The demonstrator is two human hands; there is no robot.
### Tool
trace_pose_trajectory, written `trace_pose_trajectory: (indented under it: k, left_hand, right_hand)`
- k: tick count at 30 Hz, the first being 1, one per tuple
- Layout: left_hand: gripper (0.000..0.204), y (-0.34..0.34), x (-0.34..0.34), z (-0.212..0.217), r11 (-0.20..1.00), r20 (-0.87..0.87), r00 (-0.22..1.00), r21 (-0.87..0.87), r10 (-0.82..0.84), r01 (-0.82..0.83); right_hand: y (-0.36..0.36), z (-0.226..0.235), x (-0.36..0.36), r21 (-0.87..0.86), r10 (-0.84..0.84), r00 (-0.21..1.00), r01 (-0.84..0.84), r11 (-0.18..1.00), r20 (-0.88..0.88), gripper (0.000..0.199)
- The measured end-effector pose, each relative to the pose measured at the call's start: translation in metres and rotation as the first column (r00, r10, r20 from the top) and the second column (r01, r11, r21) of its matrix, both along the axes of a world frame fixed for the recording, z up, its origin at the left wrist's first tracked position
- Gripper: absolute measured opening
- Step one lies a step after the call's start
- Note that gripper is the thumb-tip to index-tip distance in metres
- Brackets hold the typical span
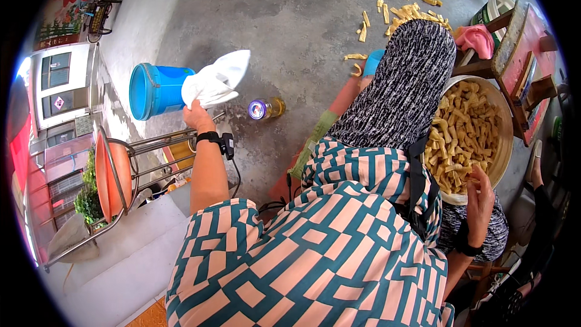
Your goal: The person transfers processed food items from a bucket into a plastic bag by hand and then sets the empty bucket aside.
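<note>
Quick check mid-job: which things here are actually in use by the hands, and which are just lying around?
In hand:
- white cloth, held up by left hand
- metal basin of yellow cut pieces, right hand at its rim

Lying about:
- blue bucket
- bottle
- scattered pieces on floor
- pink cloth

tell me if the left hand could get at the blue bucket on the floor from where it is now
Probably not at once. The left hand is shut on a white cloth, so it isn't free, though the blue bucket lies on its side just past it with nothing between.

One blue bucket [156,89], one bottle [266,109], one white cloth [216,79]
</note>
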State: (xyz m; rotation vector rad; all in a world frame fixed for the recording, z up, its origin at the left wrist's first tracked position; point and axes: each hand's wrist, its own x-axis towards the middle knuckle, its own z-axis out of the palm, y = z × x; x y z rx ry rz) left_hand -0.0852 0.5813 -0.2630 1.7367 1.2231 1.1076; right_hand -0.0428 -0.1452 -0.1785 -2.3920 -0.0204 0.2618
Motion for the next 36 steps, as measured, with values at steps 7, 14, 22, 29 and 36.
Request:
trace_pose_trajectory:
  k: [7,14,22,29,36]
  left_hand:
    - [0.023,-0.003,-0.031,0.036,0.938,-0.38,0.915,0.346,0.139,0.001]
    - [0.028,0.011,-0.094,0.047,0.932,-0.535,0.804,0.358,0.259,-0.063]
    - [0.028,0.0,-0.062,0.004,0.98,-0.388,0.921,0.177,-0.016,0.091]
    - [0.018,-0.045,-0.01,-0.041,0.921,-0.195,0.964,-0.378,-0.18,0.096]
    - [0.029,-0.068,-0.006,-0.073,0.834,0.092,0.993,-0.54,-0.075,0.113]
  right_hand:
    - [-0.013,-0.007,-0.002,0.025,-0.058,0.998,0.059,0.998,-0.038,0.033]
    - [-0.021,-0.013,0.009,0.076,-0.098,0.995,0.1,0.992,-0.037,0.033]
    - [-0.021,-0.012,0.001,0.085,-0.122,0.992,0.124,0.989,-0.032,0.035]
    - [-0.02,-0.006,-0.007,0.082,-0.151,0.988,0.154,0.985,-0.04,0.034]
    - [-0.026,-0.007,-0.015,0.008,-0.142,0.987,0.143,0.99,-0.071,0.035]
